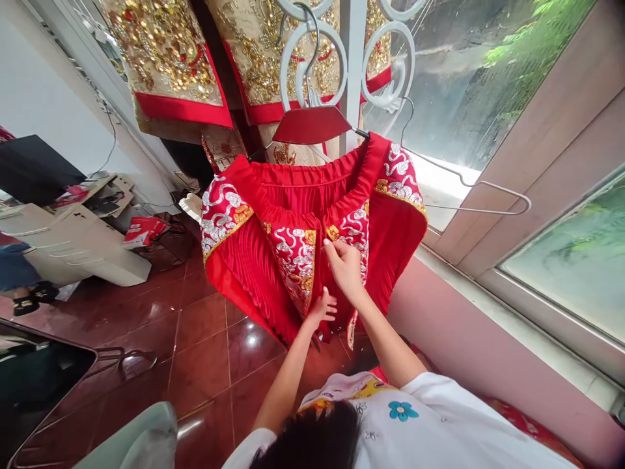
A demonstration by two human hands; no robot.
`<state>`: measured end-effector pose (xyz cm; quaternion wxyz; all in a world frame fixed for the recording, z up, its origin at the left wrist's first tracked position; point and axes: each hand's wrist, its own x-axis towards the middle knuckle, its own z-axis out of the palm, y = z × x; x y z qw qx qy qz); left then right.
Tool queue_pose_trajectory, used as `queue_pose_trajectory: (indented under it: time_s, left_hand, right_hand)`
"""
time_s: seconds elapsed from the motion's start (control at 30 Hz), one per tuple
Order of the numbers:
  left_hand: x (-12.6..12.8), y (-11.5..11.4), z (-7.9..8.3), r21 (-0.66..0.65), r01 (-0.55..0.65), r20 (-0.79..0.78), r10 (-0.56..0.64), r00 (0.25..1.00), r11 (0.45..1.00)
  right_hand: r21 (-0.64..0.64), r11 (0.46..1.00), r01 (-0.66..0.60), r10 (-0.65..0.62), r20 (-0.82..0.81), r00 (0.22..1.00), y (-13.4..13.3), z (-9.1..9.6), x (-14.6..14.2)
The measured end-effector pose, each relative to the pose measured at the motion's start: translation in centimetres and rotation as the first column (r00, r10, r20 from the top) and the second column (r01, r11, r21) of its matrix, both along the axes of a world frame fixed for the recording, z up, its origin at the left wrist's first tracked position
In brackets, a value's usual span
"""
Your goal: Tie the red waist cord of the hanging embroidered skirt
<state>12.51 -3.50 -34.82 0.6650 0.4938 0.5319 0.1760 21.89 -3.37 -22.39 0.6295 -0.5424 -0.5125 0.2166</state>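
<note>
A red embroidered garment (pixel 293 189), like a pleated skirt with a gathered waistband, hangs in front of me from a dark red hanger (pixel 312 125). Silver and gold patterns cover its panels. At the front opening just under the waistband, my right hand (pixel 346 266) has thumb and forefinger pinched together; whatever is between them is too small to make out. Lower down, my left hand (pixel 322 309) is beside the edge of an embroidered front panel (pixel 297 260), its fingers stretched out and apart. Whether it touches the cloth I cannot tell.
Gold-sequined garments (pixel 170 52) with red hems hang behind. The hanger hooks onto a white scrolled metal frame (pixel 352 58). An unused wire hanger (pixel 488 189) hangs by the window (pixel 439 78). A cabinet (pixel 97 254) stands left on the tiled floor (pixel 202 352).
</note>
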Motion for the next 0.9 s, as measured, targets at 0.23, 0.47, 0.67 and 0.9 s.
queue_pose_trajectory:
  time_s: [0.23,0.47,0.67,0.9]
  left_hand:
    - [-0.4,-0.7,9.2,0.612,-0.132,-0.006,0.172,0.985,0.780]
    - [1.5,1.6,15.7,0.913,0.175,-0.374,0.588,0.717,0.368]
    - [3.0,2.6,15.9,0.805,0.330,-0.591,0.608,0.531,0.494]
    - [3.0,4.8,15.8,0.832,0.291,-0.546,0.607,0.578,0.472]
  right_hand:
    - [0.063,0.989,0.135,-0.142,0.122,0.982,1.0,0.1,2.2]
    - [-0.052,0.967,0.250,-0.210,0.393,0.895,2.2,1.6,1.1]
    - [-0.090,0.926,0.366,-0.259,0.552,0.792,3.4,2.1,0.7]
    - [-0.096,0.913,0.398,-0.269,0.592,0.759,5.4,1.8,0.4]
